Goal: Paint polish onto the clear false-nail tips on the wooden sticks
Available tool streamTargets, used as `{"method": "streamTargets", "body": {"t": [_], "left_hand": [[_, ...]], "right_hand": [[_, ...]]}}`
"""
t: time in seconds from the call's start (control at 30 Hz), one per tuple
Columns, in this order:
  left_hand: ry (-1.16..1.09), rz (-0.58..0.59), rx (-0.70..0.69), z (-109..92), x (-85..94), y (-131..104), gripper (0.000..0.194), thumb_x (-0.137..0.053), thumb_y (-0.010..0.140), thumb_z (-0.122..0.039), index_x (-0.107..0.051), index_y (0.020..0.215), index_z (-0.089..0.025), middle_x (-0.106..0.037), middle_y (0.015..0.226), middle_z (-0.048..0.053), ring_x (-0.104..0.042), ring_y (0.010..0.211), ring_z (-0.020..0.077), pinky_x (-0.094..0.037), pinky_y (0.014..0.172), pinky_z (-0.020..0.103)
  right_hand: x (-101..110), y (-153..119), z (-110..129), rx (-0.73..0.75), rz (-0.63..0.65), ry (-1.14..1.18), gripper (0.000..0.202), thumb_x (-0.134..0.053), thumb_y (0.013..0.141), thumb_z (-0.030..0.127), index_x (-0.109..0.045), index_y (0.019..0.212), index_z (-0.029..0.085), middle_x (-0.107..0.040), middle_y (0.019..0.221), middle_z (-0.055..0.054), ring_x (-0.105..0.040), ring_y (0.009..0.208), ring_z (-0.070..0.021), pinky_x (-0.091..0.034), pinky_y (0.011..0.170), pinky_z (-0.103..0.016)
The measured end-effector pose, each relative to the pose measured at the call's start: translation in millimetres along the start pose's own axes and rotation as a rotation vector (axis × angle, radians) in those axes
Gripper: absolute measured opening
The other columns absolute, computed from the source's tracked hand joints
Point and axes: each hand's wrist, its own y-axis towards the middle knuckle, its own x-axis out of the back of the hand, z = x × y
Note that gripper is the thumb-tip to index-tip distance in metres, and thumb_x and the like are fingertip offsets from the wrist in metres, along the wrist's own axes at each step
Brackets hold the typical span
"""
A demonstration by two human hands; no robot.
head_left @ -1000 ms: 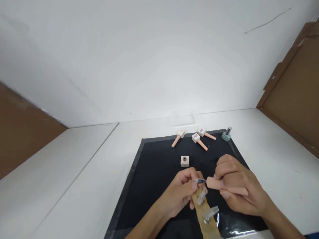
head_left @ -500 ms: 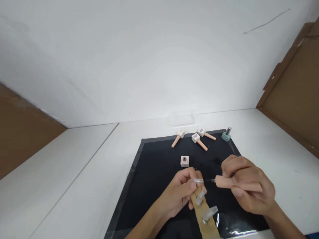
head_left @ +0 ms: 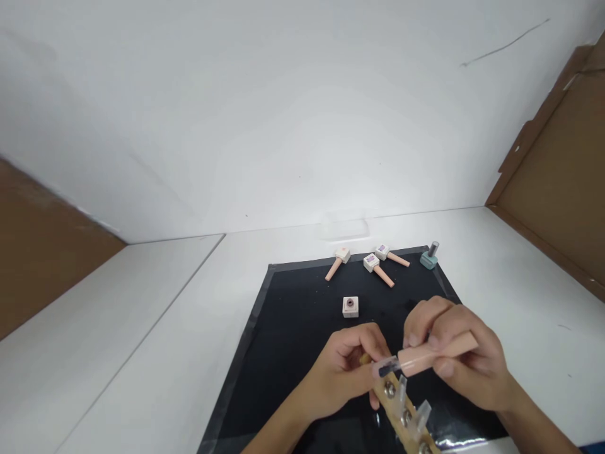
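Observation:
My left hand (head_left: 352, 366) is closed around the far end of a tan strip (head_left: 396, 410) fitted with round metal studs. Clear false nail tips (head_left: 420, 416) stand up from it, and another lies by my left thumb. Pinched in the fingers of my right hand (head_left: 466, 353) is a nail polish brush with a peach cap (head_left: 437, 354). Its dark bristles (head_left: 388, 369) lie over the tip at my thumb and appear to touch it. The square white nail polish bottle (head_left: 350, 307) stands uncapped beyond my left hand.
Three white bottles with peach caps lie on the black mat (head_left: 293, 315): one at the left (head_left: 342, 255), two farther right. A teal bottle with a grey cap (head_left: 429, 257) stands at the mat's corner. Behind sits a clear tray (head_left: 347, 230). Cardboard panels (head_left: 558, 170) flank the white table.
My right hand has moved left, bringing the brush onto the nail tip and tilting its handle end upward. The strip has turned in my left hand, so its metal studs show more.

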Motion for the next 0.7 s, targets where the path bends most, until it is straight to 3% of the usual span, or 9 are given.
{"method": "streamTargets", "body": {"t": [0.13,0.37,0.6,0.7], "left_hand": [[0.023,0.022,-0.033,0.3,-1.1,0.7,0.014,-0.068,0.080,-0.019,-0.060,0.071,-0.012,-0.053,0.077,-0.002,-0.056,0.052,0.0010,-0.050,0.045,0.009],[0.089,0.008,-0.054,1.3,-0.6,-2.0,0.011,-0.065,0.082,-0.014,-0.059,0.072,-0.013,-0.054,0.079,-0.001,-0.056,0.053,0.0018,-0.050,0.046,0.010],[0.172,0.005,-0.072,-1.6,-2.5,-0.5,0.015,-0.068,0.079,-0.020,-0.058,0.069,-0.013,-0.051,0.077,0.000,-0.053,0.054,0.0037,-0.050,0.046,0.012],[0.203,0.001,-0.064,-1.1,-2.6,-2.3,0.014,-0.067,0.080,-0.021,-0.059,0.071,-0.014,-0.052,0.078,0.000,-0.053,0.052,0.0037,-0.049,0.044,0.013]], "right_hand": [[0.9,2.9,1.3,0.004,0.052,-0.023,0.007,-0.051,0.094,0.028,-0.055,0.092,0.023,-0.058,0.078,-0.003,-0.057,0.070,-0.0158,-0.050,0.060,-0.028],[1.1,-3.1,-3.4,-0.036,-0.082,0.037,0.010,-0.053,0.093,0.029,-0.051,0.086,0.024,-0.052,0.072,0.000,-0.053,0.065,-0.0156,-0.046,0.055,-0.028],[-0.8,2.3,2.3,-0.055,0.027,0.049,0.010,-0.054,0.093,0.031,-0.055,0.087,0.023,-0.057,0.076,-0.002,-0.057,0.069,-0.0152,-0.049,0.058,-0.026],[2.0,2.8,4.0,-0.085,-0.006,0.021,0.014,-0.052,0.094,0.029,-0.053,0.081,0.022,-0.055,0.069,-0.001,-0.053,0.063,-0.0149,-0.045,0.052,-0.025]]}}
